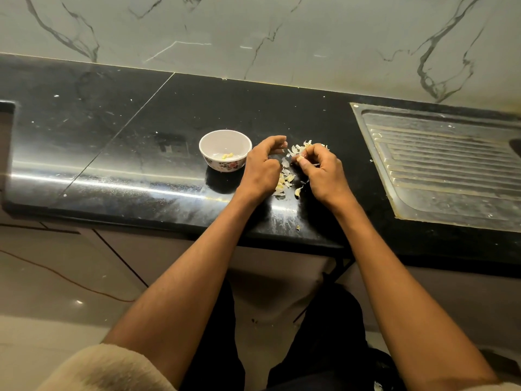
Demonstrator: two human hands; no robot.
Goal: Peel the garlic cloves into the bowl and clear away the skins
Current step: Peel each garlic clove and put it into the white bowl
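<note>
The head view looks down on a black stone counter (135, 153) backed by a grey-veined marble wall (253, 32). A small white bowl (225, 150) with a flower pattern on its outer wall stands on the counter, and a few pale yellow peeled cloves (227, 156) lie at its bottom. Just right of the bowl, the left hand (260, 167) hovers with its fingers curled inward and its fingertips pointing toward the other hand; whether it actually has hold of anything cannot be told from here. The right hand (321, 167) is close beside it, thumb and forefinger pinched around a small garlic clove (299, 158) whose papery skin shows at the fingertips. Between and under the 2 hands a scatter of garlic skins (285, 180) lies on the counter, with more loose pieces (303, 146) just beyond the right hand's knuckles. To the far right a ribbed steel drainboard (445, 165) is set into the counter, well apart from the bowl. Both forearms are bare, a cream fleece sleeve (112, 368) is pushed up on the left arm, and dark trousers (324, 348) show below the counter edge.
</note>
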